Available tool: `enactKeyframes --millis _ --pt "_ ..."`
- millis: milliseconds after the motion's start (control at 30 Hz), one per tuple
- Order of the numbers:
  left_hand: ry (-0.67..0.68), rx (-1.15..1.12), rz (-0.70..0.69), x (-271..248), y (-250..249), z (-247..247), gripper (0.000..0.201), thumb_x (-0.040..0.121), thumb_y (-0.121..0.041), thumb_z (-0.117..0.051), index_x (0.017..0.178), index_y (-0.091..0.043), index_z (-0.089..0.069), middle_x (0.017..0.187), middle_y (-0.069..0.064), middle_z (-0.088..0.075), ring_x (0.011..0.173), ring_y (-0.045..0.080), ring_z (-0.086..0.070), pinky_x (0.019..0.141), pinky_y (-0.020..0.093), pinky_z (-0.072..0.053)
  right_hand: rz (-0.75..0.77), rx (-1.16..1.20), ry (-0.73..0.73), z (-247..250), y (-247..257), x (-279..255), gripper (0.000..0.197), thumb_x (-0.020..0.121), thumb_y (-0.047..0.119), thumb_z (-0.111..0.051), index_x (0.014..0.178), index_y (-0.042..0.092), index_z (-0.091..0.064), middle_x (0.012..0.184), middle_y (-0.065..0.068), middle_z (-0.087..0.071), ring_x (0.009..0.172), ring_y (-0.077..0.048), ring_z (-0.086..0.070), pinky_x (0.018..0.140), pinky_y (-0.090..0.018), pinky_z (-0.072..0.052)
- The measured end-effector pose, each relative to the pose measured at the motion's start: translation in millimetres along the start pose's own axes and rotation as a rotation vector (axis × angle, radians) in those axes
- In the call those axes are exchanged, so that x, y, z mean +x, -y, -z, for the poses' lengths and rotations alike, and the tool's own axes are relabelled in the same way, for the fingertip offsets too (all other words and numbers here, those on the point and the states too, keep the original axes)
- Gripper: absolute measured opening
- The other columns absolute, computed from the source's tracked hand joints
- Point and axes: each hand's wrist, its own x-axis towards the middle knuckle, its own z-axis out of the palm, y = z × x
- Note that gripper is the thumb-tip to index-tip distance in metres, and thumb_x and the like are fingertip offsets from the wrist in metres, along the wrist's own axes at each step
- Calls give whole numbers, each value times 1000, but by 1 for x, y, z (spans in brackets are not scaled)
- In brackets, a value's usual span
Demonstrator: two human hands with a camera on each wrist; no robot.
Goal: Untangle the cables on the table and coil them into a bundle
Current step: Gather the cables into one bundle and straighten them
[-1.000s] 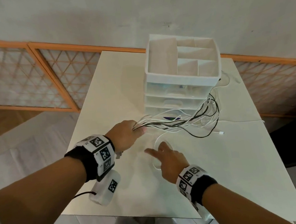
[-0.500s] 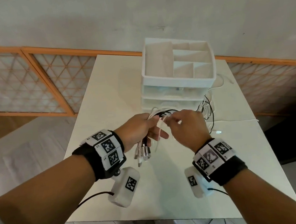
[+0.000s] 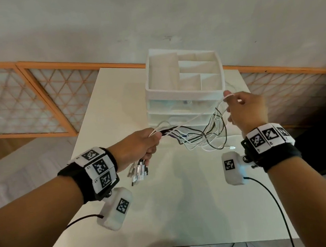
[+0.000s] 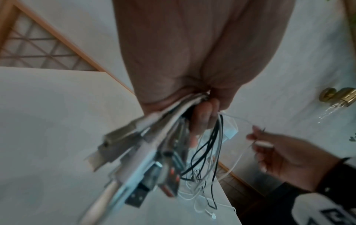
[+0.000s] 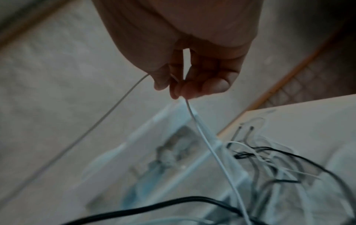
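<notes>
My left hand (image 3: 140, 145) grips a bundle of white and black cables (image 3: 199, 135) above the white table (image 3: 167, 213). Several USB plugs (image 3: 139, 171) hang below the fist; in the left wrist view these plugs (image 4: 138, 175) fan out under the curled fingers (image 4: 202, 120). The loose lengths sag in loops toward the right. My right hand (image 3: 243, 111) is raised at the right and pinches one thin white cable (image 5: 208, 144) between thumb and fingers (image 5: 192, 88). A white connector end (image 3: 231, 147) dangles near the table.
A white drawer organizer (image 3: 184, 89) with an open divided top tray stands at the back of the table, just behind the cables. Orange-framed lattice panels (image 3: 35, 104) run along the wall. The wrist cameras' black leads (image 3: 274, 198) hang near the front edge.
My right hand moved from beside the left hand out to the right and upward, drawing one white cable away from the bundle. The left hand still grips the cables, now lifted a little.
</notes>
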Motion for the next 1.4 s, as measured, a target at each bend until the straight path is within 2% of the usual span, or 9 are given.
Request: enactKeyframes --millis 167,333,533,767,900,1000,1133,1267,1400 --pt "-65 296 3 1 0 9 31 95 -39 -60 88 -9 -56 64 0 -39 48 12 -32 48 25 -31 -131 -21 89 4 -23 16 35 91 54 -56 79 24 -69 70 0 -75 60 -23 -71 79 -52 -61" --pt "-227 562 70 13 10 14 44 99 -49 -47 76 -11 -46 67 4 -50 53 18 -42 55 32 -34 181 59 72 20 22 44 40 96 60 -48 114 28 -62 100 9 -66 71 -17 -70 60 -27 -48" --pt "-253 581 102 19 5 11 46 99 -51 -44 77 -10 -45 67 5 -50 53 18 -42 54 31 -33 330 106 15 28 44 69 35 88 73 -46 106 45 -57 125 16 -58 89 -16 -70 93 -49 -54" --pt "-272 626 58 18 -3 11 45 98 -49 -47 72 -13 -43 64 1 -48 52 15 -42 53 30 -33 259 7 294 25 -3 76 25 79 26 -58 99 40 -62 136 8 -58 97 -21 -68 94 -55 -53" --pt "-305 585 7 18 -10 12 43 96 -48 -53 70 -15 -46 59 -3 -45 52 13 -41 53 28 -32 26 -485 616 18 -58 55 62 84 1 -56 130 42 -53 139 -1 -55 99 -21 -62 78 -29 -53" --pt "-275 587 -20 18 -18 9 48 96 -55 -48 77 -12 -56 63 -2 -48 52 12 -42 53 27 -34 36 -508 639 17 -58 25 53 85 5 -58 131 32 -55 109 4 -67 105 -17 -61 84 -23 -44" --pt "-144 500 -47 18 -32 -9 56 100 -57 -30 86 -17 -66 66 -3 -47 45 5 -40 50 21 -35 352 -172 664 -6 1 -42 62 79 32 -81 131 45 -51 59 11 -57 57 0 -53 64 -14 -43" --pt "21 671 -108 12 -36 -23 35 104 -42 -37 89 -25 -63 74 -2 -54 50 6 -49 45 20 -44 534 -258 692 -44 12 -74 18 80 39 -76 90 32 -62 56 16 -54 60 -7 -51 65 -27 -42" --pt "97 880 -130 5 -3 -7 29 105 -35 -39 103 -17 -62 74 2 -56 68 24 -52 69 36 -49 271 -337 730 -38 -33 -39 10 81 34 -77 79 31 -69 60 6 -64 52 -13 -62 60 -31 -55"
